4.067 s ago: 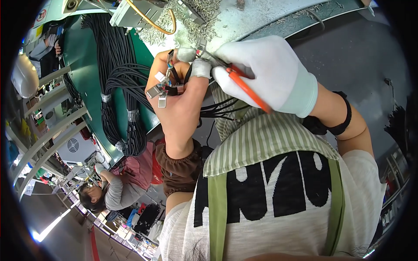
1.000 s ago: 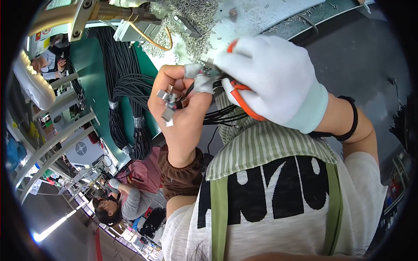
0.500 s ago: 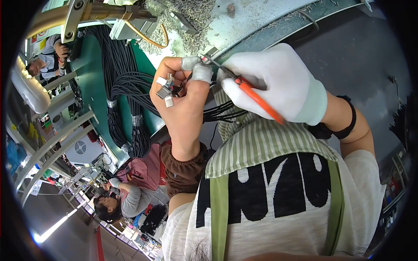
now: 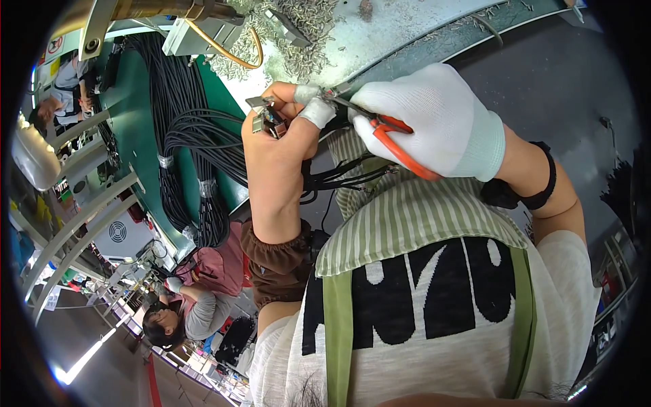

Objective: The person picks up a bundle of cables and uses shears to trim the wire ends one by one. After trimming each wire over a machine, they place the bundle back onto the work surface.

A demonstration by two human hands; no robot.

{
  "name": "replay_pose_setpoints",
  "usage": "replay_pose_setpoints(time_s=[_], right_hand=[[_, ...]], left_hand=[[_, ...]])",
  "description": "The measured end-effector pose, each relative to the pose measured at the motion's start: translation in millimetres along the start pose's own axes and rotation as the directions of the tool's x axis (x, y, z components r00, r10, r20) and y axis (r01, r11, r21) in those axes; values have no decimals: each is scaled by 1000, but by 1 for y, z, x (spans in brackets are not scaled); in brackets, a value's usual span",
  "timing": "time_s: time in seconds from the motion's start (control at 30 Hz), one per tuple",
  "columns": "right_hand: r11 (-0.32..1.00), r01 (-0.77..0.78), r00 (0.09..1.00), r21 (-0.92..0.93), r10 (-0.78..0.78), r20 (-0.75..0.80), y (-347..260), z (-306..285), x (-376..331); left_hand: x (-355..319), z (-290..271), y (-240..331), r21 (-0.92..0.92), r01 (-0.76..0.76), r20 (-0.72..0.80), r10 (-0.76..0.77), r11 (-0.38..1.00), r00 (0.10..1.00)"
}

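Observation:
My left hand, bare but for grey wrapping on the thumb and forefinger tips, pinches a small metal connector end. More loose metal connectors with coloured wires poke out between its curled fingers, and black cables trail from below the hand. In a white glove, my right hand grips pliers with orange-red handles. Their thin dark jaws reach the piece at my left fingertips; whether they touch it is too small to tell.
Thick bundles of black cable lie on the green table to the left. Small metal bits cover part of the pale worktop ahead, below a metal machine arm. Two other people work at the left.
The connectors in my left hand have turned and moved slightly up. Both hands have shifted a little, and the plier handles now look spread wider apart.

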State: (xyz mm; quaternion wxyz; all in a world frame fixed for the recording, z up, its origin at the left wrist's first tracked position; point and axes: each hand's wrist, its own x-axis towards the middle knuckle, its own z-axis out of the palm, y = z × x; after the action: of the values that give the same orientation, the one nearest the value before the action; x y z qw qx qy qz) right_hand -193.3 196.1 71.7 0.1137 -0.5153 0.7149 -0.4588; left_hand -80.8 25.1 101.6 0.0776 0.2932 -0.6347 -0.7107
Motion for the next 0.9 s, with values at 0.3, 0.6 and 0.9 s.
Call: replay_pose_setpoints(time_s=[0.3,0.6,0.9], right_hand=[[960,252,928,-122,-276,-252,21,-34,32],[969,-75,977,237,25,210,48,-18,105],[426,-554,827,715,177,534,35,-35,105]], left_hand=[[51,-37,-3,-251,43,138,-8,967,990],[72,-35,22,5,70,214,-69,998,974],[73,-38,25,64,60,197,-72,996,978]])
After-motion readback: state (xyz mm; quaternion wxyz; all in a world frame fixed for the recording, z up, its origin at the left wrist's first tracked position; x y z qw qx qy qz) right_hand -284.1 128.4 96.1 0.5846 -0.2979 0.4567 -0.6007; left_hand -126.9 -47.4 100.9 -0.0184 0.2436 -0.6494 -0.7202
